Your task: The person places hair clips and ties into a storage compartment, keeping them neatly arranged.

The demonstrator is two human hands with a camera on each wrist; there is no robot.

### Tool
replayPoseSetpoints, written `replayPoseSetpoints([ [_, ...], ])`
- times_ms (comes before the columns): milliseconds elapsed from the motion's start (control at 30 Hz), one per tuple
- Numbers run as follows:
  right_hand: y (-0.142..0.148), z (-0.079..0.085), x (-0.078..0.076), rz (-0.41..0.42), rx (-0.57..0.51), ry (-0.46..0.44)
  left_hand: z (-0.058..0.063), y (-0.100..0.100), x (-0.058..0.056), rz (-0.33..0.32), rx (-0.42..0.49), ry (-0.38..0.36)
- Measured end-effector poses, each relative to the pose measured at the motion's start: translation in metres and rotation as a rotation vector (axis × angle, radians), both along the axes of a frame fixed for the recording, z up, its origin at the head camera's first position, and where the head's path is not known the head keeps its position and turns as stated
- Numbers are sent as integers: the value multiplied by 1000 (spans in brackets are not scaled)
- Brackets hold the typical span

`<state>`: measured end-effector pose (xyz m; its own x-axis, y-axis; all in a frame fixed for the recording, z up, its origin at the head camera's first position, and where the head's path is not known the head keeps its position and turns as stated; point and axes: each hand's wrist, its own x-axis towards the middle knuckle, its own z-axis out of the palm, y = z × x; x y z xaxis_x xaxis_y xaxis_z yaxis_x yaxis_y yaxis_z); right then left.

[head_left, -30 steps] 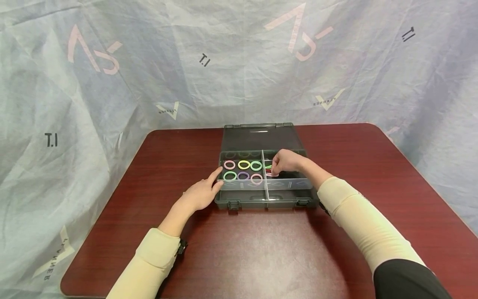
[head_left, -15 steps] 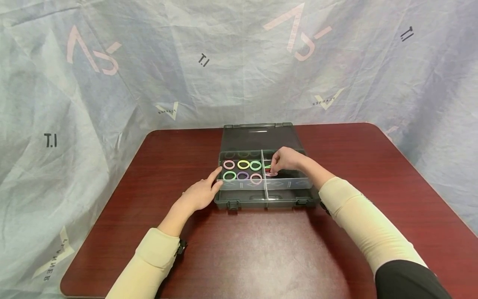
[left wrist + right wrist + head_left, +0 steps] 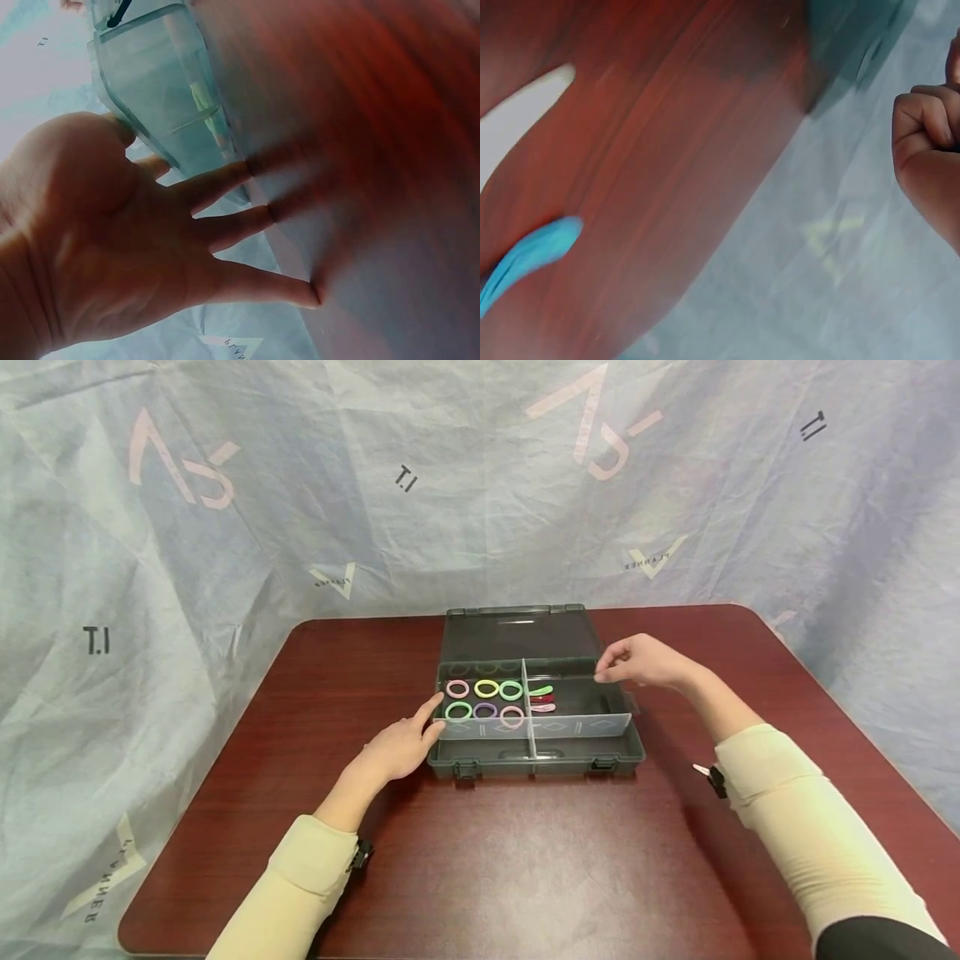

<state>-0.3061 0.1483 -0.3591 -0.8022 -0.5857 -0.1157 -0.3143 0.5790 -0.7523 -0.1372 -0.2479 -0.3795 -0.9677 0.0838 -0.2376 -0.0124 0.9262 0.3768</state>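
A dark see-through plastic storage box [image 3: 536, 768] lies with its lid [image 3: 517, 639] swung back. In the head view, my left hand [image 3: 393, 750] touches the box's left side with thumb and forefinger; the left wrist view shows its other fingers [image 3: 232, 229] spread and straight. Several coloured hair ties [image 3: 487, 689] lie in the left compartment. To their right are a green hair clip [image 3: 542, 691], a red one [image 3: 542, 699] and a pink one [image 3: 542, 707]. My right hand [image 3: 648, 660] hovers over the box's right edge, fingers loosely bent, with nothing visible in them.
A pale clip [image 3: 701, 769] lies on the red-brown table [image 3: 525, 860] beside the right sleeve. In the right wrist view, a white tapered clip [image 3: 525, 116] and a blue one [image 3: 536, 251] are on the tabletop. A printed cloth [image 3: 480, 485] hangs behind the table.
My right hand has left the clips in the right compartment and moved right and upward, uncovering the green, red and pink clips. The left hand stays at the box's side.
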Motion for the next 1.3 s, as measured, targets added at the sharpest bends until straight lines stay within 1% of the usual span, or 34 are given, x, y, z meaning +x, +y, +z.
replayPoseSetpoints([
  [133,35,-2,4,-20,29,-3,3,-1,1,-4,3,-2],
  [267,64,-10,10,-27,48,-33,4,-3,0,-6,1,-3],
  [367,81,-16,17,-10,60,-64,5,-3,0,-4,-2,-1],
  [533,108,-26,26,22,83,-147,6,-3,0,-6,-7,7],
  [600,119,-30,29,18,95,-175,7,-3,0,-6,-5,8],
  [733,138,-35,33,15,110,-196,10,-2,-2,-15,-10,15],
  [833,149,-38,36,14,111,-213,12,-2,-2,-22,-16,18],
  [1033,161,-43,41,-3,66,-279,12,-2,0,-25,-11,16],
  [1100,163,-44,43,-11,61,-283,11,-2,0,-30,-13,20],
  [1300,164,-49,47,-28,80,-256,8,-2,0,-31,-11,17],
])
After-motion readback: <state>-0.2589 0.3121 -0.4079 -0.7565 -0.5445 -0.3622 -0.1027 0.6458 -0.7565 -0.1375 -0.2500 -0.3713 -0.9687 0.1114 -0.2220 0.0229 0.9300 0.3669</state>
